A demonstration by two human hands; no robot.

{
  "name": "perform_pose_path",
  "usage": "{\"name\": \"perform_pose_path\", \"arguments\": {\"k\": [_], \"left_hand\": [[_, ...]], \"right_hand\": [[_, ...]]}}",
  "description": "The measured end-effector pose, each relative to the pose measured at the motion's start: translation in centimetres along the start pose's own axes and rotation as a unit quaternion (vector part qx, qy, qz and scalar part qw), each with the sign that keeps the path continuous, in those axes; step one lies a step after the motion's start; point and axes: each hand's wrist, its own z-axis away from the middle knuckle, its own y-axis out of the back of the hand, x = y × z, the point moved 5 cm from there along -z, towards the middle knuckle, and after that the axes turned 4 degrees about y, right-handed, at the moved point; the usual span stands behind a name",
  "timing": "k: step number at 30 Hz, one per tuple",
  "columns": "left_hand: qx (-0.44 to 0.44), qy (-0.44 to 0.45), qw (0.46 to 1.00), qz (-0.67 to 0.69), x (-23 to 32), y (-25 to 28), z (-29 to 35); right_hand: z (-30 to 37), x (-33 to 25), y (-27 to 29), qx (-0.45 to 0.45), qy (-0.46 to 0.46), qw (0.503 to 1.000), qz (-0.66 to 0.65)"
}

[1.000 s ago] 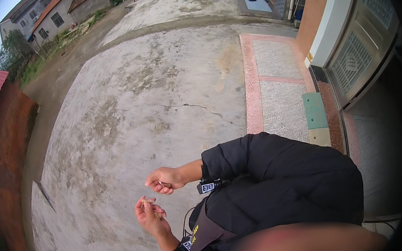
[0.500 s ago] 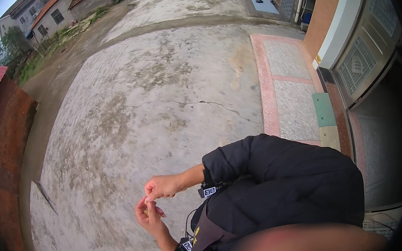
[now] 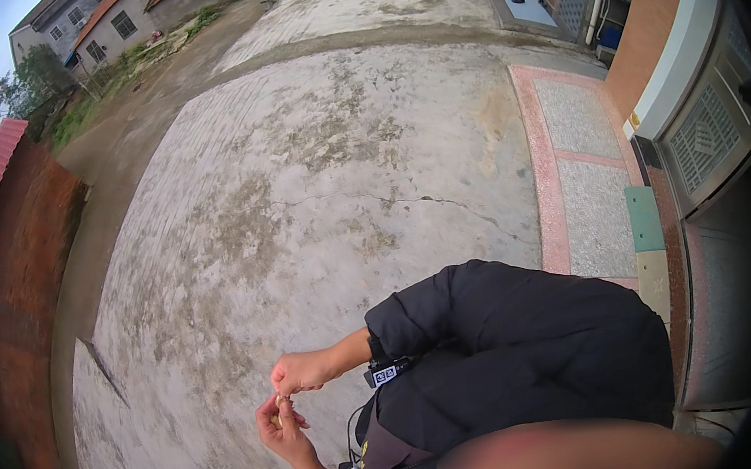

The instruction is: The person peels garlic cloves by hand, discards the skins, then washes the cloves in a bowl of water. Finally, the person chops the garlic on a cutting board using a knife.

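Note:
My right hand is closed in a pinch, its fingertips meeting those of my left hand just below it. My left hand has its thumb and forefinger raised toward the pinch and its other fingers curled. A small pale yellowish bit shows between the left fingers, too small to name. Whatever lies between the touching fingertips is too tiny to make out. Both hands are held up in front of my body, over the concrete. Dark sleeves cover both arms, and a small black device with a printed white tag sits at the right wrist.
Cracked, stained concrete spreads ahead. A red-brown wall with a pink corrugated top runs along the left. At right lie a pink-bordered stone strip, a green block and a metal door. Houses stand far off.
The whole view has turned a little, so the yard and door sit further right. Both hands stay pressed together at the fingertips, with the right one slightly lower in the picture.

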Motion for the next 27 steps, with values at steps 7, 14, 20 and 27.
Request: {"name": "perform_pose_path", "arguments": {"k": [7,14,20,27], "left_hand": [[0.003,-0.016,1.000,-0.005,-0.9,-2.6,-9.3],[-0.043,0.003,0.999,-0.003,-1.8,-4.7,-15.5],[-0.042,0.052,0.993,0.101,-1.6,-3.5,-18.5],[-0.020,0.067,0.977,0.203,-4.4,2.2,-21.8]], "right_hand": [[-6.2,-3.6,6.5,0.097,0.114,0.986,0.075],[-7.7,-6.3,11.2,0.175,0.158,0.961,0.147],[-9.7,-6.9,11.9,0.215,0.178,0.952,0.129],[-14.1,-5.0,9.4,0.194,0.069,0.975,-0.083]]}}
